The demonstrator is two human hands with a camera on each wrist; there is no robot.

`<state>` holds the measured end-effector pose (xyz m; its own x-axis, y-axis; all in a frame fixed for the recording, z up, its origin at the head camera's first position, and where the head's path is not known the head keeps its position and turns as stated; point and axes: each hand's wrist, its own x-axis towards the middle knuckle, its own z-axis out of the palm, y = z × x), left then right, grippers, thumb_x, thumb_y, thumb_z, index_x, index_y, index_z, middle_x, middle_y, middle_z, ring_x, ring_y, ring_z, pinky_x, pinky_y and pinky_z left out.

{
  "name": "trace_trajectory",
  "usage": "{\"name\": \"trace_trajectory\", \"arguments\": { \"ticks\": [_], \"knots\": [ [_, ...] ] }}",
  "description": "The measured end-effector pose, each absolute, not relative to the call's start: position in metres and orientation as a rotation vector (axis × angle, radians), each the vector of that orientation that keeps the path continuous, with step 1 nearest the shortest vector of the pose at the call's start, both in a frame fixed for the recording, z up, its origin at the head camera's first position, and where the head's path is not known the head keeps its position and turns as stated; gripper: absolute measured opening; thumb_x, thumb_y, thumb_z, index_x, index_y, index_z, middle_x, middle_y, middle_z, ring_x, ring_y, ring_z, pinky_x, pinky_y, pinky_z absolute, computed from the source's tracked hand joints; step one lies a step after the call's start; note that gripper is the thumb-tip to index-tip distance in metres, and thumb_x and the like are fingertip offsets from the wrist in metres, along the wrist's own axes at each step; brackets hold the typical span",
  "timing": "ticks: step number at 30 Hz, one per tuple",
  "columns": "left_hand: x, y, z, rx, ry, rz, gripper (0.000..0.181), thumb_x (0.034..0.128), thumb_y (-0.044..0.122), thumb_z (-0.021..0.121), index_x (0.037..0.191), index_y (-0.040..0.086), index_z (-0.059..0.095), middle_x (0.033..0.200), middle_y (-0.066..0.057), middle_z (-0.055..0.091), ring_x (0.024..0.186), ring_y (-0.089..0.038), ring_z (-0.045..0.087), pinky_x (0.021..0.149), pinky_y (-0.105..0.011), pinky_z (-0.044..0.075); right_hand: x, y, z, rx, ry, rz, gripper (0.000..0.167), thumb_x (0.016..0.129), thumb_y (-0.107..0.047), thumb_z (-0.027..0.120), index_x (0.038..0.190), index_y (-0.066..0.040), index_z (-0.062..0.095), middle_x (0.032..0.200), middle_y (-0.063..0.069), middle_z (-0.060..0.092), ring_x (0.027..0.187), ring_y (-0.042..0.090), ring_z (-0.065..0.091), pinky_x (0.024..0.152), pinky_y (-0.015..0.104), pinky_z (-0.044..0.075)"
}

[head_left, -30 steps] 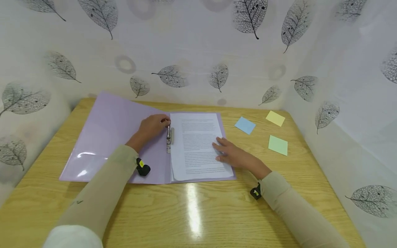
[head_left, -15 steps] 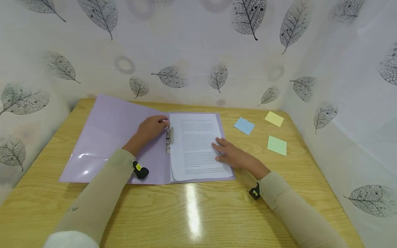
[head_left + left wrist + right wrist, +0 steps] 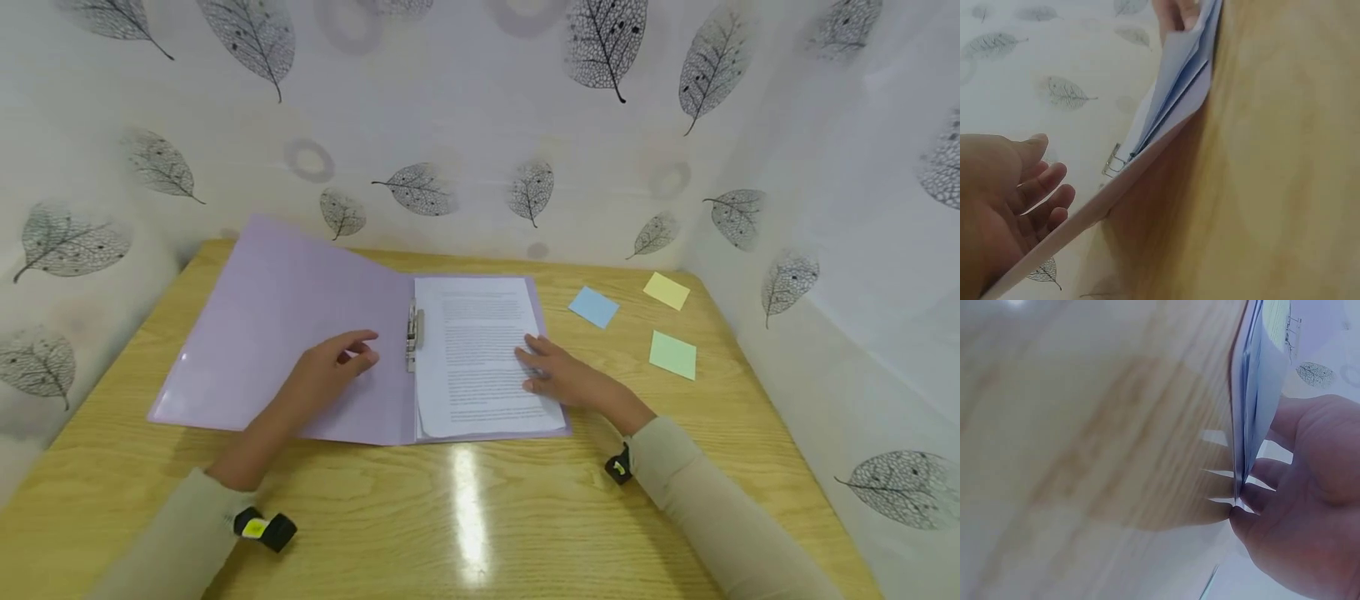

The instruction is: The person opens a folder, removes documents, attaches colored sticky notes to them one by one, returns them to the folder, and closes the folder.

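A purple folder (image 3: 300,292) lies spread on the table, its left cover tilted up a little. Printed sheets (image 3: 480,358) rest on its right side, beside a metal clip (image 3: 412,337) at the spine. My left hand (image 3: 318,375) hovers over the left cover, fingers loosely bent and holding nothing; the left wrist view shows the same hand (image 3: 1004,200) with its fingers apart, away from the clip (image 3: 1112,160). My right hand (image 3: 566,375) rests on the right part of the sheets with fingers spread. In the right wrist view its fingers (image 3: 1269,472) are by the edge of the paper stack.
Blue (image 3: 594,307), yellow (image 3: 666,291) and green (image 3: 672,355) paper notes lie on the wooden table (image 3: 375,508), right of the folder. A white cloth (image 3: 465,100) with leaf prints hangs behind and at the sides.
My left hand has left the top of the clip and moved down and left over the cover. The cover's lower left edge has lifted slightly. My right hand stays in place.
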<state>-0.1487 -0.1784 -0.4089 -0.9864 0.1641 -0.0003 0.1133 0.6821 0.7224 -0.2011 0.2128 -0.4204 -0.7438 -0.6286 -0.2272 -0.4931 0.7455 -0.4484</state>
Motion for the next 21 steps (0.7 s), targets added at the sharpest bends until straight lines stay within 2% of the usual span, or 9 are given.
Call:
{"name": "trace_trajectory", "arguments": {
  "ticks": [3,8,11,16,21],
  "knots": [
    [-0.118,-0.183,-0.405,0.233,2.837,1.208,0.05,0.1049,0.039,0.053,0.147,0.012,0.052,0.121,-0.009,0.067,0.1,-0.022,0.061,0.085,-0.039,0.051,-0.201,0.213,-0.421,-0.862,2.578,-0.519,0.064,0.104,-0.023,0.056,0.156,0.002,0.029,0.164,0.03,0.012,0.152,0.049,0.009,0.122,0.062,0.016],
    [-0.071,-0.194,-0.401,0.154,2.867,1.249,0.052,0.1047,0.045,0.05,0.146,0.014,0.052,0.117,-0.003,0.066,0.097,-0.016,0.06,0.077,-0.028,0.053,-0.201,0.213,-0.422,-0.856,2.569,-0.522,0.065,0.104,-0.025,0.055,0.157,0.001,0.027,0.165,0.028,0.011,0.152,0.048,0.007,0.122,0.061,0.015],
    [-0.048,-0.199,-0.405,0.069,2.873,1.293,0.05,0.1039,0.046,0.052,0.144,0.017,0.055,0.113,0.002,0.068,0.097,-0.011,0.062,0.079,-0.022,0.054,-0.202,0.213,-0.423,-0.834,2.566,-0.522,0.065,0.104,-0.026,0.055,0.157,-0.001,0.027,0.166,0.026,0.01,0.153,0.047,0.006,0.122,0.061,0.015],
    [-0.024,-0.206,-0.412,0.002,2.914,1.312,0.046,0.1036,0.04,0.056,0.142,0.016,0.057,0.107,0.002,0.07,0.091,-0.003,0.06,0.077,-0.019,0.053,-0.203,0.214,-0.426,-0.814,2.571,-0.517,0.065,0.104,-0.025,0.056,0.158,-0.003,0.027,0.167,0.024,0.009,0.154,0.045,0.005,0.123,0.06,0.014],
    [-0.014,-0.209,-0.42,-0.074,2.89,1.326,0.055,0.1026,0.041,0.057,0.152,0.021,0.046,0.105,0.004,0.073,0.087,-0.001,0.059,0.075,-0.017,0.049,-0.204,0.214,-0.425,-0.825,2.568,-0.517,0.065,0.104,-0.025,0.056,0.158,-0.002,0.027,0.166,0.025,0.009,0.153,0.046,0.005,0.123,0.06,0.015]
  ]
}}
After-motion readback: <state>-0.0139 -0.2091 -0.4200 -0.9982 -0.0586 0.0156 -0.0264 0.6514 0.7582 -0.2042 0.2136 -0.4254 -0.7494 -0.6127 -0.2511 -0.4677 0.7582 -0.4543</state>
